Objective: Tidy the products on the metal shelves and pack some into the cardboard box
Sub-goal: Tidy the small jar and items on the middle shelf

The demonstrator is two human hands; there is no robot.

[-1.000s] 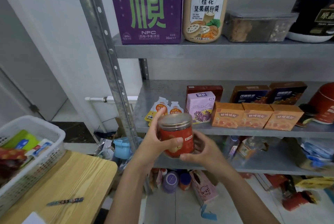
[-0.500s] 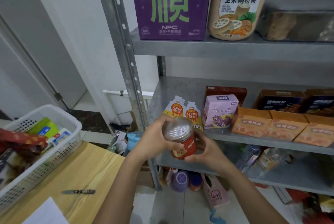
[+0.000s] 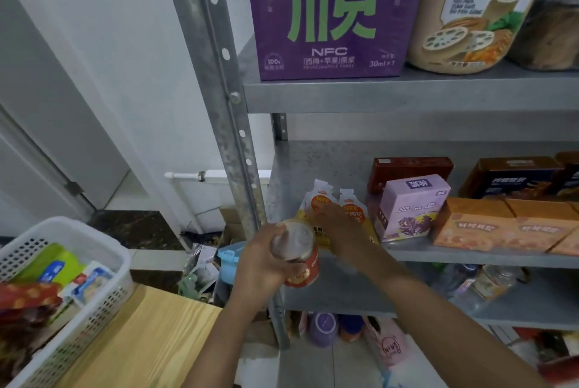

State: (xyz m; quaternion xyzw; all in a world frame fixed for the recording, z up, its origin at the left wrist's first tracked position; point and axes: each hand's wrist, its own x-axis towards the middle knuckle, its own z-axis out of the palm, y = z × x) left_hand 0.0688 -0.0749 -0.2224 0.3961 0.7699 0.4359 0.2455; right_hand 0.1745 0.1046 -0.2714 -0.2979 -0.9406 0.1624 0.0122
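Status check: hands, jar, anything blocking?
Left hand grips red jar. Right hand over pouches, grip blurred. Pink box right beside pouches.

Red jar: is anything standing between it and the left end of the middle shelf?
Yes. The orange-and-white pouches stand at the front left of the middle shelf, directly behind the red jar gripped by the left hand. The right hand is on them, too blurred to tell its grip.

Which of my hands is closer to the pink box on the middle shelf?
Right. The right hand is at the orange pouches just left of the pink box; the left hand grips the red jar farther left.
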